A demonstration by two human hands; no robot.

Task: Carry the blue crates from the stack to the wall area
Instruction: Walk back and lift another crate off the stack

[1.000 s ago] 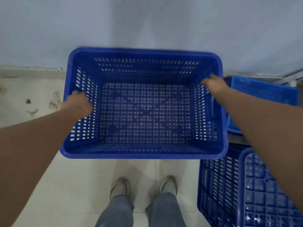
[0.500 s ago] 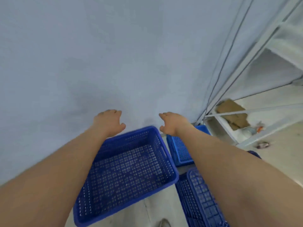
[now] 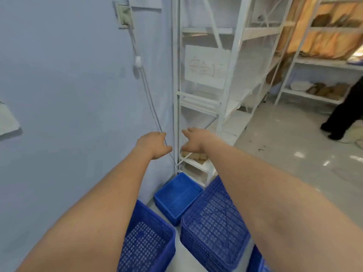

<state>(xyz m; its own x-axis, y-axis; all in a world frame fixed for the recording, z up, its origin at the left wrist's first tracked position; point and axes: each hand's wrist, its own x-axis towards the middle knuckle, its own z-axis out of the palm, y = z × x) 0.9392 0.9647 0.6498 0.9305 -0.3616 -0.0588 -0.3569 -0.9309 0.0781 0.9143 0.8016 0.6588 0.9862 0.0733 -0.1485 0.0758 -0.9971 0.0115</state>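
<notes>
Crate (image 3: 149, 242) below empty left hand (image 3: 152, 144).

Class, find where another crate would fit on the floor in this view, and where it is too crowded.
Free: the open grey floor right of the white shelving. Crowded: the corner by the wall, where the open crate, small crate and upturned crate leave only narrow gaps.

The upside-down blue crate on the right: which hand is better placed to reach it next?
Right, probably. The right hand and its forearm extend directly above the upside-down crate; the left hand is over the open crate beside the wall.
</notes>
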